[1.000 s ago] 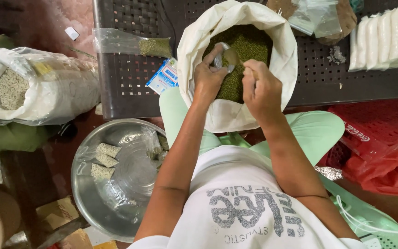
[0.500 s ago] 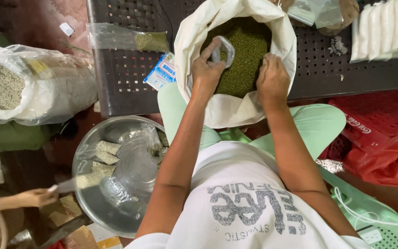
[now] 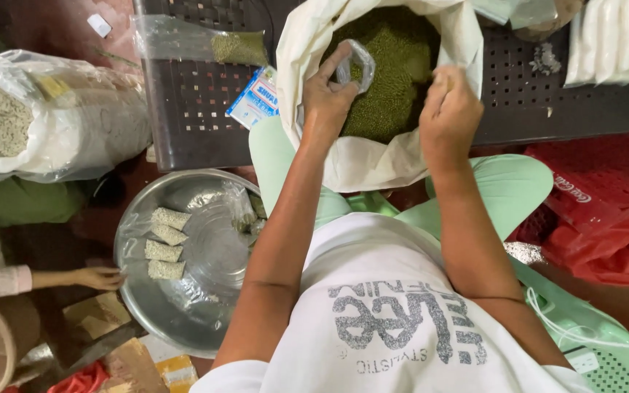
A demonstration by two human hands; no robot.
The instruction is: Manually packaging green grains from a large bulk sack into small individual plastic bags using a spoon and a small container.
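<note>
Left hand (image 3: pixel 329 94) pinches a small clear plastic bag (image 3: pixel 354 65) by its mouth, over the green beans (image 3: pixel 394 80) in the white sack (image 3: pixel 373 156). Right hand (image 3: pixel 449 116) is curled shut at the sack's right rim; contents not visible. Sack sits far centre, between the knees. Steel bowl (image 3: pixel 183 306) with filled packets (image 3: pixel 165 244) near left; another person's hand (image 3: pixel 100 278) at its edge.

a small clear plastic pouch (image 3: pixel 354 67), held open and upright, sits over a wide white cloth sack (image 3: pixel 373 156) that slumps open at the far centre, filled with green mung beans (image 3: pixel 394 80).
</note>
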